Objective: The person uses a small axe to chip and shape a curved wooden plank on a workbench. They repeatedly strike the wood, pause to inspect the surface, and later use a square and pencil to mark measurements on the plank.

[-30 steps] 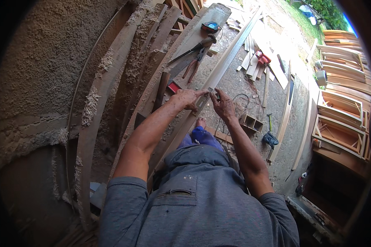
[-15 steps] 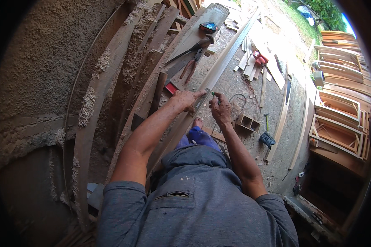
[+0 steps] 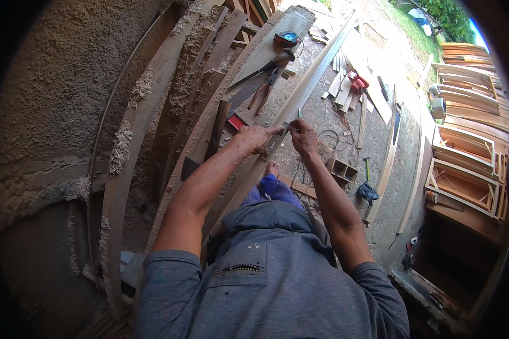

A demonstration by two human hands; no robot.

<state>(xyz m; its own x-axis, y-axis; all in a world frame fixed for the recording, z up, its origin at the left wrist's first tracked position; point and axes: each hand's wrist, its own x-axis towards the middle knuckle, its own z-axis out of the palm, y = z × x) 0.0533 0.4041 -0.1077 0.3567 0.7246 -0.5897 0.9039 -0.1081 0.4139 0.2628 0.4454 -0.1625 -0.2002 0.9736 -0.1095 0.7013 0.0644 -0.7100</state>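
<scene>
A long pale wooden strip (image 3: 311,85) runs from beside my legs toward the far end. My left hand (image 3: 255,138) grips a small metal square (image 3: 277,144) against this strip, its index finger stretched along the top. Close on the other side, my right hand (image 3: 303,138) pinches a slim green pencil (image 3: 300,113), whose upper end points away from me. The fingers of the right hand are near the square's end; the pencil's tip is hidden by them.
On the plank at left lie a tape measure (image 3: 287,38), a hammer (image 3: 284,57), pincers (image 3: 263,93) and a red object (image 3: 236,120). Curved boards with shavings lean by the wall. Right: a red power tool (image 3: 356,80), a hollow block (image 3: 342,169), stacked wooden frames (image 3: 464,181).
My right hand has come in to the strip, beside the square, and the pencil now stands up from its fingers. The left hand keeps its place on the square.
</scene>
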